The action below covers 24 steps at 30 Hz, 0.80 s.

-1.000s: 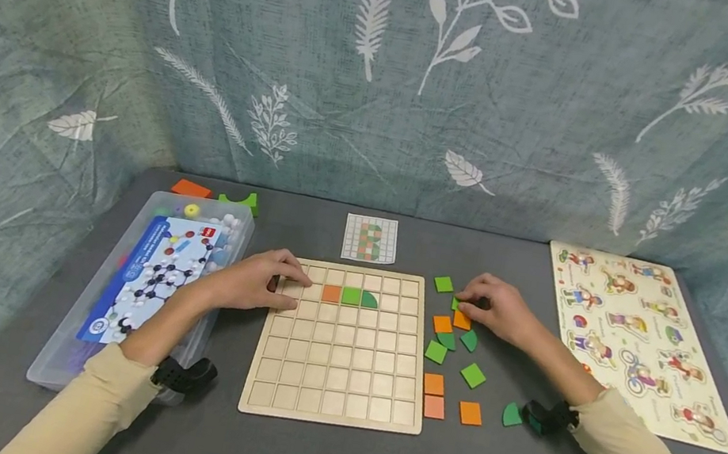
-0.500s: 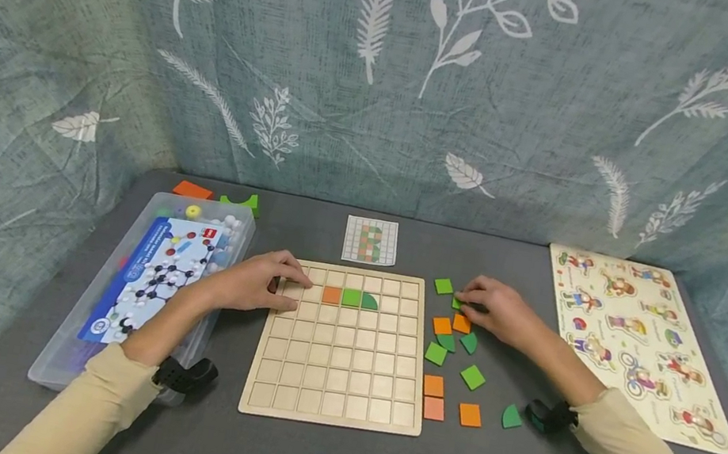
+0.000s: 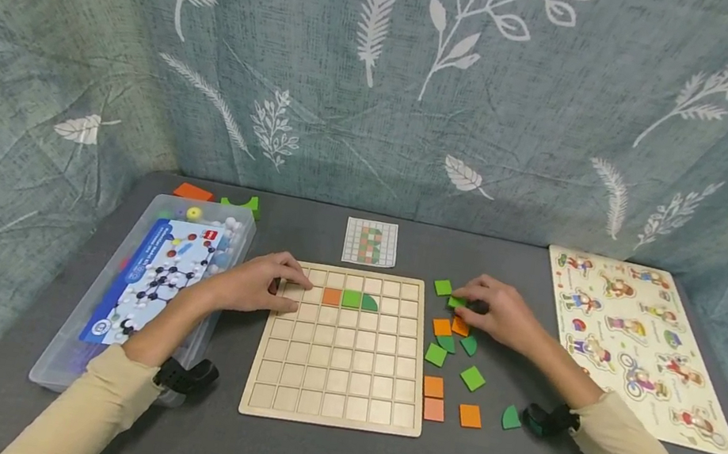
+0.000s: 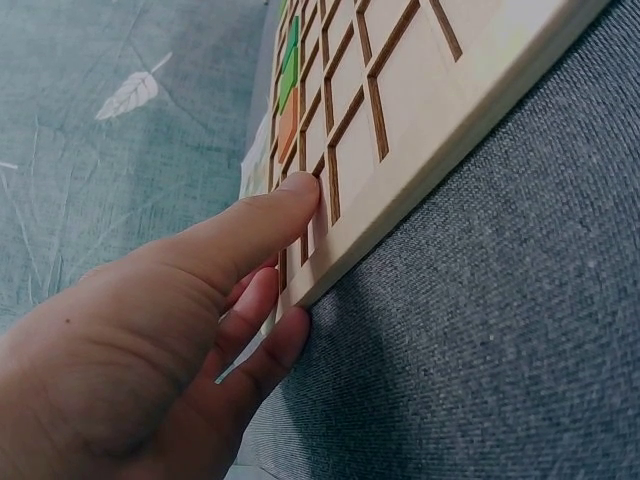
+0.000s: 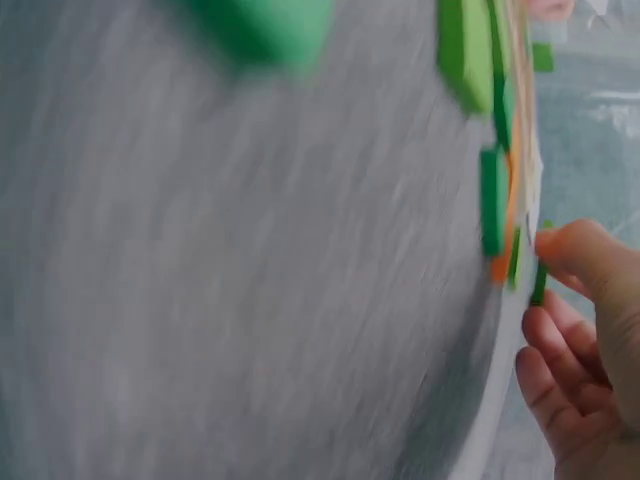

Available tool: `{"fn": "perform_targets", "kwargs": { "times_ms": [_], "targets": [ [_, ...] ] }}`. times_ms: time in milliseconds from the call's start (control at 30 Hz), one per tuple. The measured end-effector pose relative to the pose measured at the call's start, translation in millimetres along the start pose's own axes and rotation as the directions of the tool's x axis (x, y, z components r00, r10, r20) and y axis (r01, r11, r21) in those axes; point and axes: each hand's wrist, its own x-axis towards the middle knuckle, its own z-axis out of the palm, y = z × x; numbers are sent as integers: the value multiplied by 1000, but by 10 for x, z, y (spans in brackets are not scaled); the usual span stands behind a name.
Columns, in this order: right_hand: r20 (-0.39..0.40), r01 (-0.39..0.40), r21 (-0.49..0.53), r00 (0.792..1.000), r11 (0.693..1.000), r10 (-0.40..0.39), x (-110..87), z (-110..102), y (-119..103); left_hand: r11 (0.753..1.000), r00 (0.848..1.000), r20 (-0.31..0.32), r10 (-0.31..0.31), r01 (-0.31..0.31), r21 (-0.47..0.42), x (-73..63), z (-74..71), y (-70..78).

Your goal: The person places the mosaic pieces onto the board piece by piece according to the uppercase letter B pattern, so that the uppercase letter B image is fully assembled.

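Green tile [image 3: 456, 303] is pinched between thumb and fingers of a person's right hand [image 3: 500, 312], just off the right side of a wooden grid board [image 3: 352, 359]. The left hand [image 3: 254, 281] rests, fingers relaxed, on the board's left edge. Three pieces [image 3: 351, 300] fill spaces in the second row from the far edge. Loose tiles [image 3: 473, 378] lie to the right; a pattern card [image 3: 371, 243] lies beyond the board, between a plastic box [image 3: 67, 338] and picture puzzle [image 3: 633, 344].

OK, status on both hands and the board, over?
Left hand rests on board, left side. Right hand pinches green tile. Loose tiles beside board, possibly in the way.
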Motion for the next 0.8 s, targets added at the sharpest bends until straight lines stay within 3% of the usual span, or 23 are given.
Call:
{"fn": "perform_targets", "kwargs": {
  "times_ms": [200,433,800],
  "targets": [
    [-64,70,103,996,992,-64,61,111,-234,998,997,-30,65,-64,13,-4,28,-12],
    [-35,110,180,994,977,-106,196,247,-535,1000,1000,12,-21,21,12,5,7,12],
    [21,99,231,994,968,-107,396,415,-746,1000,1000,19,-22,22,-3,-6,-13,26]
  ]
}}
